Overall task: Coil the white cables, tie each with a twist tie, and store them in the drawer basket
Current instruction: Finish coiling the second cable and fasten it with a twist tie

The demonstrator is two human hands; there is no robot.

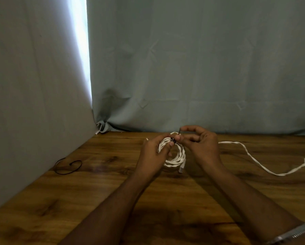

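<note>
The coiled white cable [174,156] sits in your 2 hands just above the wooden table [112,191], near its far edge; several loops are bunched together and a plug end hangs at the lower right of the coil. A dark twist tie [174,140] wraps the top of the bundle. Your left hand [154,151] grips the coil's left side, thumb pressed at the tie. Your right hand [199,144] pinches the tie, 1 end sticking up between forefinger and thumb.

A 2nd white cable [265,167], uncoiled, trails across the table to your right and runs off the frame edge, well apart from the coil. A 2nd twist tie [68,167], black and bent into an open loop, lies on the table to your left, near the grey-green curtain [201,68].

No drawer or basket shows in this view. A metal bracelet [289,234] circles your right forearm.
</note>
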